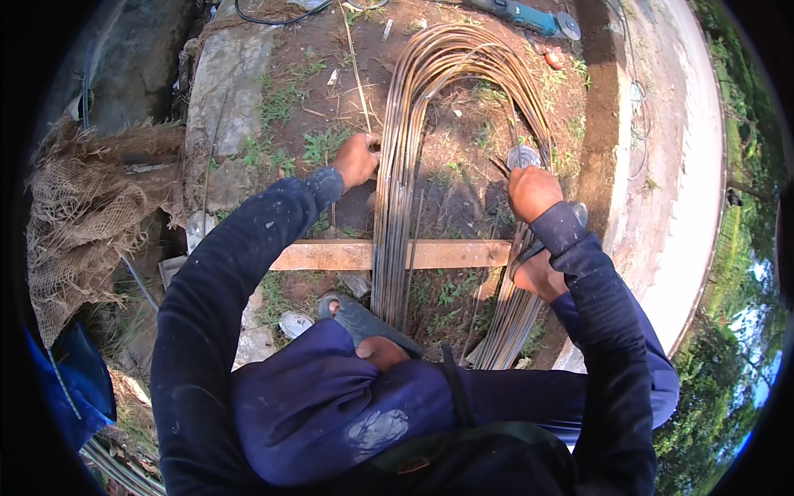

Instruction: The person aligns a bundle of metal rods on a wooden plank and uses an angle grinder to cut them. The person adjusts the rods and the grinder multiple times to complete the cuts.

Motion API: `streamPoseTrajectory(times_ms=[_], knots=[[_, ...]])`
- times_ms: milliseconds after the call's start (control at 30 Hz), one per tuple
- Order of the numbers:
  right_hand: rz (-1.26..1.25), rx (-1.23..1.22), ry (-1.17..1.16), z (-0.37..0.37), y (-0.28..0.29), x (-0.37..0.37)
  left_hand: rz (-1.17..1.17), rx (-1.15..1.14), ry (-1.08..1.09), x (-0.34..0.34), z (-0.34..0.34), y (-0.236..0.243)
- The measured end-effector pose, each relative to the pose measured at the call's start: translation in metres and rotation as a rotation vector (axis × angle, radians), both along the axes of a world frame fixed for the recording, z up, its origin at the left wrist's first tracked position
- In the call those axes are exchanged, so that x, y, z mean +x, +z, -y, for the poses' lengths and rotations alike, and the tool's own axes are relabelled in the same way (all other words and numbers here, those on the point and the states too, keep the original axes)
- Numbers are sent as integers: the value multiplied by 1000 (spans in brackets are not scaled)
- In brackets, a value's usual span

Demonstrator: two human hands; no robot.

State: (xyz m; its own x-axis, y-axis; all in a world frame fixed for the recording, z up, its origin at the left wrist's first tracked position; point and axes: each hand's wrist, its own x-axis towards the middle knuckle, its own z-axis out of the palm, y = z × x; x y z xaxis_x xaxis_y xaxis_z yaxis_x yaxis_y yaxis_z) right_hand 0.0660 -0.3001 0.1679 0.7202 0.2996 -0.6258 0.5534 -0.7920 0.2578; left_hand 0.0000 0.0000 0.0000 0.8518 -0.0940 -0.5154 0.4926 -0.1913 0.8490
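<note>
A thick bundle of thin steel rods [397, 182], bent into a long U, lies on the ground with its curve at the far end. My left hand [357, 161] is closed beside its left leg, fingertips against the rods; a thin straw-coloured rod [356, 70] runs up to the fingers. What they grip is hidden. My right hand [533, 194] is closed at the right leg of the bundle. Short dark prongs [499, 166] stick out by its fingers, but the thing held is covered. Just beyond it sits a round silvery disc [523, 156].
A wooden batten [327, 255] crosses beneath the bundle. My sandalled feet [368, 322] rest beside both legs. A teal angle grinder [529, 16] lies at the far right, near a concrete edge [653, 165]. Torn burlap [91, 207] hangs at left; a round lid [295, 324] lies near my left foot.
</note>
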Motion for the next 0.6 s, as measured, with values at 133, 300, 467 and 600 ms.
streamPoseTrajectory(times_ms=[133, 300, 467, 600], knots=[[100, 145, 77, -8, -3, -2, 231, 119, -100, 4, -15, -13], [152, 415, 215, -12, -7, 0, -20, 65, -87, 12, -3, 41], [177, 600, 81, -24, -40, -1, -117, -228, 181, 5, -12, 26], [122, 823, -18, -34, -80, -5, -37, -159, 318, -3, -37, 37]])
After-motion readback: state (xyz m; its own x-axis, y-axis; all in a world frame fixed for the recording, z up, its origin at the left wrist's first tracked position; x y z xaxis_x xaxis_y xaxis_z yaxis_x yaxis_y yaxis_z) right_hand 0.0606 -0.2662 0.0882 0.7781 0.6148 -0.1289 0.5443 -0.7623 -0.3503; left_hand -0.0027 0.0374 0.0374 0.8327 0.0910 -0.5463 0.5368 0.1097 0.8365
